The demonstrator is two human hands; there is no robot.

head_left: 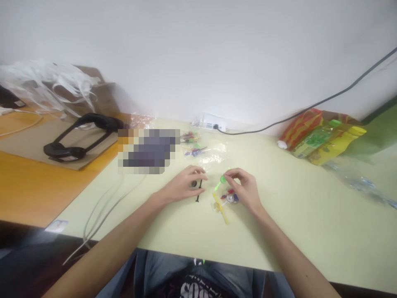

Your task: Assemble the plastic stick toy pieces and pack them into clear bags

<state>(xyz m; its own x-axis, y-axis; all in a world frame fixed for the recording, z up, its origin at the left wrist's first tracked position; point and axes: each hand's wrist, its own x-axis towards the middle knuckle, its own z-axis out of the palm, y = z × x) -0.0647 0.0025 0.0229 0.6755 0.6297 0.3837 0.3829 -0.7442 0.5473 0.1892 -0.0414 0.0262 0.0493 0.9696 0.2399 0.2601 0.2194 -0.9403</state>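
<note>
Between the thumb and fingers of my right hand (245,188) is a small bright green plastic piece (222,179) with a round disc and a thin pointed stem. My left hand (186,184) is open, thumb and fingers apart, around a small black stick-shaped piece (197,198). Whether the fingers touch that piece, I cannot tell. Just below the right hand, a yellow strip-like piece (223,215) lies on the table beside a white round piece (230,198) with red and blue parts around it.
Clear plastic wrap (217,153) and small coloured pieces (190,137) lie farther back. A power strip (214,122) with a dark cable rests against the wall. Snack bags (331,145) stand at right. A black headset-like frame (66,151) lies on cardboard at left, with white cables (105,211) nearer me.
</note>
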